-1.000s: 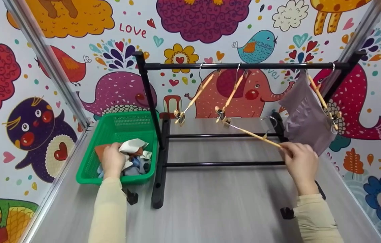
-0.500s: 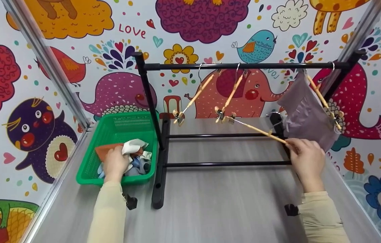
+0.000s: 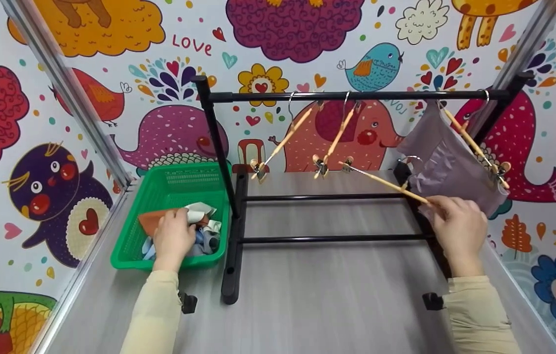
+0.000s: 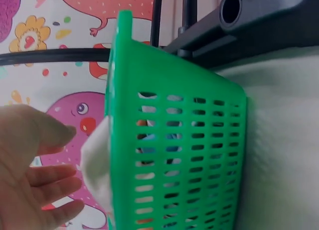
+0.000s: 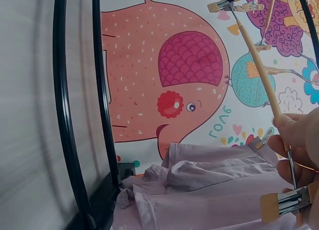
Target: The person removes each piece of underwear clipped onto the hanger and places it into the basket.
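Note:
My left hand [image 3: 173, 238] is over the green basket [image 3: 125, 236], above a rust-coloured cloth [image 3: 149, 222] and a white cloth [image 3: 201, 208]. In the left wrist view, its fingers [image 4: 52, 175] are relaxed and apart from the white cloth [image 4: 97, 163], which bulges over the rim. My right hand [image 3: 460, 228] pinches one end of a wooden clip hanger [image 3: 381, 183]; in the right wrist view, a metal clip [image 5: 286, 204] shows beside the fingers. Behind it, a lavender garment [image 3: 443, 147] hangs from another clip hanger [image 3: 467, 135] on the rack.
A black garment rack [image 3: 381, 96] stands on the grey table [image 3: 327, 295]. Two bare clip hangers hang from its top bar, one hanger [image 3: 293, 130] left of the other hanger [image 3: 341, 132]. Blue and grey cloths [image 3: 204, 241] lie in the basket. Printed walls enclose the table.
My right hand has moved right with the hanger, and the lavender garment has shifted. My left hand has moved slightly right over the cloths, uncovering more of the rust-coloured one.

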### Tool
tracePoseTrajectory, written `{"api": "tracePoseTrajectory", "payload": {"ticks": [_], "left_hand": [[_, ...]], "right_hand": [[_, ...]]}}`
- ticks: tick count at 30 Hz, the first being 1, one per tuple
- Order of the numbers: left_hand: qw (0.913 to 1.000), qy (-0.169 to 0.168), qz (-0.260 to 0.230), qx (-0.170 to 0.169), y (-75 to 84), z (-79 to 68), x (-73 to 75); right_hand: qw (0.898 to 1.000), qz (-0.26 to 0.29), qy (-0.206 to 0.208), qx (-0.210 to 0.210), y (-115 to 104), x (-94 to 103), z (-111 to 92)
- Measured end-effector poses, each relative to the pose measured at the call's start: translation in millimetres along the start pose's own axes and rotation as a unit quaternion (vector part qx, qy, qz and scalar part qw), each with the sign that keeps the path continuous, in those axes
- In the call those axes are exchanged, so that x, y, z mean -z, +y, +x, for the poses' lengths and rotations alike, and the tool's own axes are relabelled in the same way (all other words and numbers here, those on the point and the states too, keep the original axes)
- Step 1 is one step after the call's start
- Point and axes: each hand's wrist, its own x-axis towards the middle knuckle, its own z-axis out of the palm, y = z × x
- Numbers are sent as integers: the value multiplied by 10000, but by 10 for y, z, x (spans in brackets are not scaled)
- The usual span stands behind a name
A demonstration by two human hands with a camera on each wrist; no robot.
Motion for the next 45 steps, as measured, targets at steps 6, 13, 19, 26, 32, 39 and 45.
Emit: {"api": "tracePoseTrajectory", "payload": {"ticks": [6,13,19,26,32,39,45], "left_hand": [[9998,-191,-22,-108,76,-38,4],[9990,-181,-149,-373,116,-99,-10],[9977,-60,-197,-639,191,-146,-24],[9950,114,-182,-975,294,-186,-41],[9936,101,-185,-1107,360,-215,-79],[9919,68,-187,-1253,415,-265,-160],[9917,11,-82,-1280,457,-296,-212]], "right_hand": [[10000,-30,14,58,21,46,56],[9997,-149,101,153,28,107,120],[9999,-165,50,7,6,176,166],[9997,-175,159,53,0,224,214],[9997,-105,-46,-236,-26,276,250],[9992,-216,-26,-325,-29,323,306],[9985,-252,-80,-473,-53,366,361]]}}
